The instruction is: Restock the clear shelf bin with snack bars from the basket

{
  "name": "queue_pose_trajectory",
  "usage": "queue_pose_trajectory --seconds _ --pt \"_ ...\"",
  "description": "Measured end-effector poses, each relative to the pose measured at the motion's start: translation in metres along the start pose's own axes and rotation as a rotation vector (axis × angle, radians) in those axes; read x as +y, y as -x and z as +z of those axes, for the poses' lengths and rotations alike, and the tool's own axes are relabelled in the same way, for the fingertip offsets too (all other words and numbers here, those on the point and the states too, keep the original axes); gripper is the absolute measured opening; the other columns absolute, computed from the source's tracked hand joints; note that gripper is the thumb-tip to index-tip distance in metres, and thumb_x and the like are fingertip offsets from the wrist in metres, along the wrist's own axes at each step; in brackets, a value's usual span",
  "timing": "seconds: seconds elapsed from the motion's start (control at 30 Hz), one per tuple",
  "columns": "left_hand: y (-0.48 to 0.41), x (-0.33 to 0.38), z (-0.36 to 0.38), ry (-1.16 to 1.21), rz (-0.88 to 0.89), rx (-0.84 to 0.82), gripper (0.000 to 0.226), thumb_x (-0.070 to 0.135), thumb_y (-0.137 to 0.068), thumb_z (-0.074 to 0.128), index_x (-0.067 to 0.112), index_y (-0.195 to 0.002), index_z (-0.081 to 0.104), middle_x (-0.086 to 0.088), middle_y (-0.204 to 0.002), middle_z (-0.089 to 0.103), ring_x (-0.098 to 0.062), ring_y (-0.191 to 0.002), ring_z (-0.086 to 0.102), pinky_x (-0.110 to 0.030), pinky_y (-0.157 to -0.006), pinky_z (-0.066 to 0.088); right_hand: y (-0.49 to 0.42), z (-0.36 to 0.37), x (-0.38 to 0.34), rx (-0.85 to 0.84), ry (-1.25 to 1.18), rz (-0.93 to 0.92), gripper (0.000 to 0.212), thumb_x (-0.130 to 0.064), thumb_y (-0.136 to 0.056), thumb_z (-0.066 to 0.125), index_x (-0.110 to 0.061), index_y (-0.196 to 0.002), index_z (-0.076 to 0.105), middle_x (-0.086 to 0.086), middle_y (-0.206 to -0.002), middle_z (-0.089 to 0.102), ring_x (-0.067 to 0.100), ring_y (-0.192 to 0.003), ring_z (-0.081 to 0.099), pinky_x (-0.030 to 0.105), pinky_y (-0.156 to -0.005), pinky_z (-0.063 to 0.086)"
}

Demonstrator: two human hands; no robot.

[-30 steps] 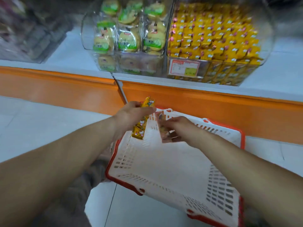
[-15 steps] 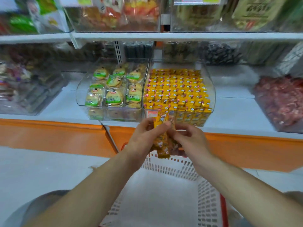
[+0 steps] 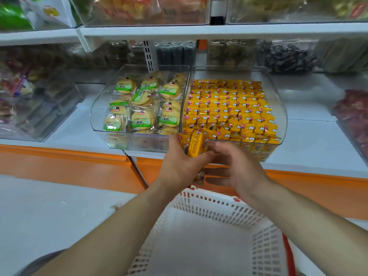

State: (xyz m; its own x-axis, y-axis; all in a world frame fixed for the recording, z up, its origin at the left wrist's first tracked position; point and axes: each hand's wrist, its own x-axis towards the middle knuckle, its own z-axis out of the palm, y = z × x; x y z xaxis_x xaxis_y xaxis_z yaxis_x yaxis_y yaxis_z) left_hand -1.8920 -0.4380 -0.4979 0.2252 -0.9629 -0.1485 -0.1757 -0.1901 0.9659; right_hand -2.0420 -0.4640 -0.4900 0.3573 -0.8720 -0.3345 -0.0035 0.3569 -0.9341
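A small bundle of snack bars (image 3: 196, 145) is gripped by the left hand (image 3: 179, 168) at the front lip of the closely packed clear bin (image 3: 281, 116), the right hand (image 3: 241, 168) being held loosely spread alongside; bars could be dropped or spilled if forced onto the full rows.

You can read Chinese characters on the round biscuit packets (image 3: 141, 120) in the left clear bin (image 3: 93, 118); the near middle packet shows 煎薄脆 in dark characters; the packet just right of it shows 薄脆 in white on a green label; the far packets carry the same green label, too small to read; each has a small red logo, its letters blurred; the yellow snack bars (image 3: 196, 143) gripped in your left hand (image 3: 179, 166), and those filling the right clear bin (image 3: 282, 116), bear print too small to make out.
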Motion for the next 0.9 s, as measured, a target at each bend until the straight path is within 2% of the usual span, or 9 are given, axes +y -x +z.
queue_pose_trajectory --seconds 0.07,0.17,0.27,0.33,0.43,0.53,0.63,0.73,0.9 --pt "0.000 -0.002 0.000 -0.091 0.055 0.002 0.064 0.041 -0.076 0.086 0.031 -0.123 0.043 0.009 -0.101 0.071 -0.011 -0.091 0.073 -0.040 -0.083 0.062 -0.003 0.000 -0.002 -0.039 0.062 -0.033 0.028 -0.049 -0.091 0.062 -0.026 -0.093 0.078 -0.002 -0.090 0.077 0.024 -0.083 0.076 0.038 -0.069 0.062" --pt "0.003 -0.007 0.002 -0.184 0.148 -0.020 0.066 0.041 -0.074 0.086 0.031 -0.122 0.041 0.013 -0.093 0.070 0.004 -0.078 0.070 -0.016 -0.060 0.055 -0.006 0.002 0.000 -0.018 0.120 -0.069 0.028 -0.046 -0.086 0.071 -0.019 -0.092 0.077 0.003 -0.087 0.077 0.025 -0.081 0.076 0.044 -0.074 0.062" --pt "0.006 -0.007 0.003 -0.176 0.149 -0.027 0.069 0.039 -0.071 0.088 0.032 -0.121 0.041 0.017 -0.093 0.069 0.011 -0.081 0.068 -0.008 -0.059 0.051 -0.007 0.004 0.002 0.056 0.198 -0.115 0.034 -0.044 -0.088 0.066 -0.011 -0.091 0.074 0.015 -0.089 0.074 0.028 -0.081 0.074 0.050 -0.076 0.062" --pt "0.006 -0.005 0.001 -0.131 0.122 -0.028 0.066 0.041 -0.073 0.087 0.032 -0.121 0.043 0.016 -0.095 0.071 0.005 -0.086 0.071 -0.016 -0.069 0.059 -0.006 0.004 0.003 0.066 0.212 -0.137 0.036 -0.048 -0.088 0.063 -0.014 -0.091 0.073 0.012 -0.090 0.074 0.027 -0.085 0.074 0.050 -0.078 0.062" --pt "0.007 0.000 -0.004 0.026 0.033 -0.059 0.063 0.046 -0.072 0.084 0.034 -0.122 0.049 0.014 -0.099 0.076 -0.012 -0.095 0.075 -0.043 -0.089 0.061 -0.005 0.001 0.004 0.063 0.173 -0.107 0.041 -0.058 -0.084 0.065 -0.022 -0.102 0.072 0.004 -0.104 0.073 0.027 -0.097 0.072 0.050 -0.083 0.060" --pt "0.010 0.003 -0.009 0.105 -0.002 -0.114 0.058 0.039 -0.074 0.086 0.033 -0.120 0.051 0.011 -0.097 0.078 -0.017 -0.090 0.077 -0.043 -0.082 0.063 -0.002 -0.002 0.002 0.071 0.088 -0.041 0.049 -0.057 -0.083 0.071 -0.020 -0.116 0.067 0.007 -0.116 0.069 0.030 -0.101 0.071 0.048 -0.081 0.061" --pt "0.011 0.007 -0.012 0.165 -0.055 -0.121 0.060 0.041 -0.072 0.086 0.032 -0.122 0.054 -0.001 -0.097 0.079 -0.030 -0.085 0.078 -0.048 -0.069 0.065 0.003 -0.001 -0.002 0.074 -0.056 -0.038 0.043 -0.046 -0.083 0.074 -0.013 -0.109 0.066 0.011 -0.106 0.074 0.031 -0.088 0.075 0.042 -0.070 0.062" --pt "0.011 0.010 -0.015 0.166 -0.105 -0.109 0.056 0.040 -0.080 0.083 0.027 -0.127 0.054 -0.025 -0.100 0.073 -0.052 -0.089 0.070 -0.063 -0.077 0.061 0.009 -0.001 -0.007 0.054 -0.176 -0.040 0.034 -0.039 -0.088 0.069 -0.010 -0.106 0.068 0.014 -0.097 0.076 0.033 -0.084 0.075 0.036 -0.062 0.060" --pt "0.008 0.011 -0.022 0.222 -0.129 -0.072 0.036 0.029 -0.086 0.082 0.023 -0.116 0.062 -0.019 -0.093 0.077 -0.033 -0.073 0.075 -0.045 -0.060 0.063 0.013 0.003 -0.013 0.031 -0.218 -0.041 0.042 -0.043 -0.082 0.067 -0.011 -0.109 0.070 0.014 -0.101 0.076 0.031 -0.083 0.075 0.034 -0.060 0.059"
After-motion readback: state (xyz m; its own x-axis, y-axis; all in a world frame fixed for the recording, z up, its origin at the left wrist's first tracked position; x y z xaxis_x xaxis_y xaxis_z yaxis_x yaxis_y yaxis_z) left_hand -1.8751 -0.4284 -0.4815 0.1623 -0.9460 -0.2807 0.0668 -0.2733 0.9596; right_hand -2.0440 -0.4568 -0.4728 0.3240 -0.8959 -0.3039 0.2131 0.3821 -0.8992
